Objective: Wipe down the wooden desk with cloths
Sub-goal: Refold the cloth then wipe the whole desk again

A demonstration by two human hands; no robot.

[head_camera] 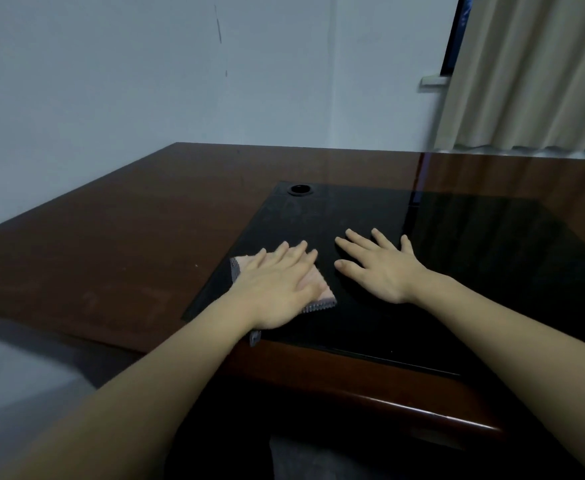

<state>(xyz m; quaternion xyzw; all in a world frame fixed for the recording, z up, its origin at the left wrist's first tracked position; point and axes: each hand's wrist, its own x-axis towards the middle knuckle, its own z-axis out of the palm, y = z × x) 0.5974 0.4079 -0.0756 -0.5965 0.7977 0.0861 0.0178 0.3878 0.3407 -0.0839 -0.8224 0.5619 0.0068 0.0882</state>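
While your left hand (277, 285) lies flat with straight fingers pressing the pink cloth (322, 294) onto the dark inset panel (457, 271) near the front edge of the wooden counter (128, 237), you seem to be mid-wipe; your right hand (377, 268) rests open and bare just beside it (holding nothing), so the next move likely means sliding the cloth on across the unwiped surface

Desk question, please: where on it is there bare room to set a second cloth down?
The brown wood left of the black panel is bare up to the wall. The panel is free between the round hole and the fingertips, and right of the right hand. It is crowded at the panel's near left, where the left hand presses the cloth.
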